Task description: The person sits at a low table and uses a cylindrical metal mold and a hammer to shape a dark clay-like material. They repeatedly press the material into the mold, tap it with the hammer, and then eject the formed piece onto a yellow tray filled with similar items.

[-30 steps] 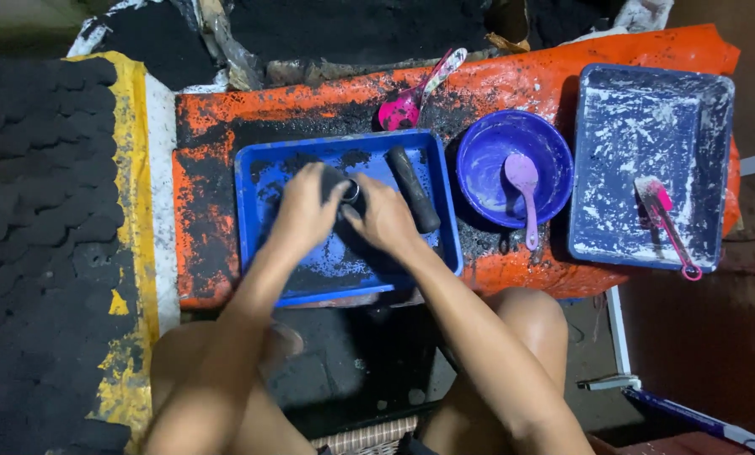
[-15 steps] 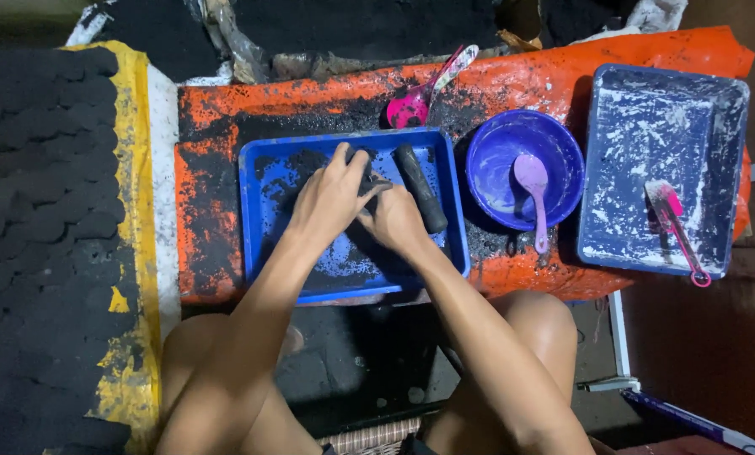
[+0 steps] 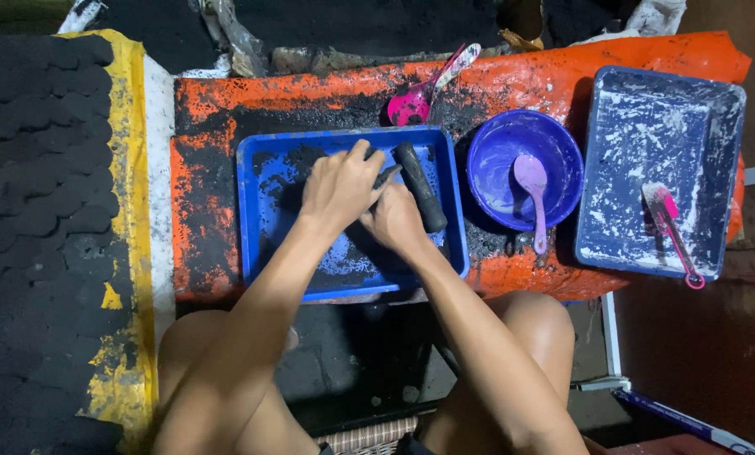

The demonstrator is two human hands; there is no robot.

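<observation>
Both hands work over a blue plastic tray (image 3: 264,253) smeared with black paste. My left hand (image 3: 337,187) lies palm down, fingers pointing right, pressing on a dark lump (image 3: 386,177) that is mostly hidden under it. My right hand (image 3: 394,221) sits just below and to the right, fingers curled against the same lump. A black cylinder-shaped roll (image 3: 420,185) lies in the tray right beside the fingertips, tilted slightly.
A purple bowl (image 3: 487,160) with a lilac spoon (image 3: 533,194) stands right of the tray. Farther right is a grey-blue tray (image 3: 706,118) holding a pink spatula (image 3: 672,232). A pink scoop (image 3: 420,97) lies behind. Rows of black pressed lumps (image 3: 32,168) cover the left.
The view has shifted a little. My hands have slid slightly right within the blue tray, still pressing the dark lump together; the black roll has not moved.
</observation>
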